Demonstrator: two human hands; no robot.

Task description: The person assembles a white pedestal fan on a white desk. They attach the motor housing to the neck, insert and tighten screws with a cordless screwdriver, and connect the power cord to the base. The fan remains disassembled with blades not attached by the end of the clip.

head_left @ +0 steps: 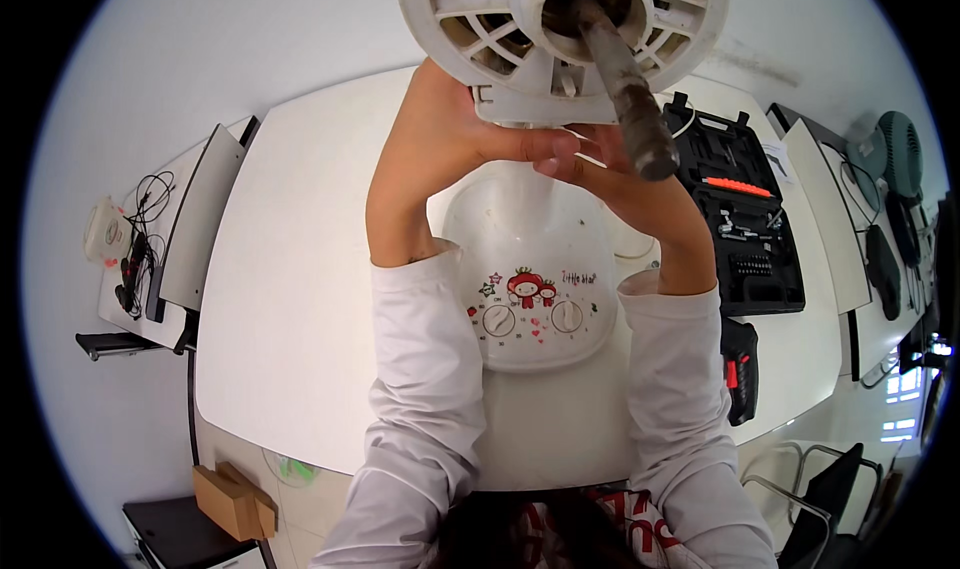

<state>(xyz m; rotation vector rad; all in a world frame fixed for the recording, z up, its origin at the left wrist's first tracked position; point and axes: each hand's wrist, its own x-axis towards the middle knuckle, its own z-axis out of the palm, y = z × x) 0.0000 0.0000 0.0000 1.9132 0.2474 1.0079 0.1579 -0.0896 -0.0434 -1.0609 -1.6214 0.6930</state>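
A table fan without blades stands in front of me, its white slotted motor housing (535, 74) high and close to the camera. From the middle of the housing a bare, stained metal shaft (625, 94) points toward me. My left hand (445, 134) grips the underside of the housing from the left. Opposite it, my right hand (645, 194) wraps the same place, partly covered by the shaft. The two thumbs meet just below the housing; most other fingers are hidden. Below them, the white column (522, 204) runs down to the fan base (545, 354), with cartoon fruit and two knobs.
The fan stands on a white table (290, 299). To the right lie an open black tool case (770, 279) with sockets and bits, and a black-and-red power tool (740, 369). Side desks hold cables (150, 204) at left and a green fan (900, 154) at right.
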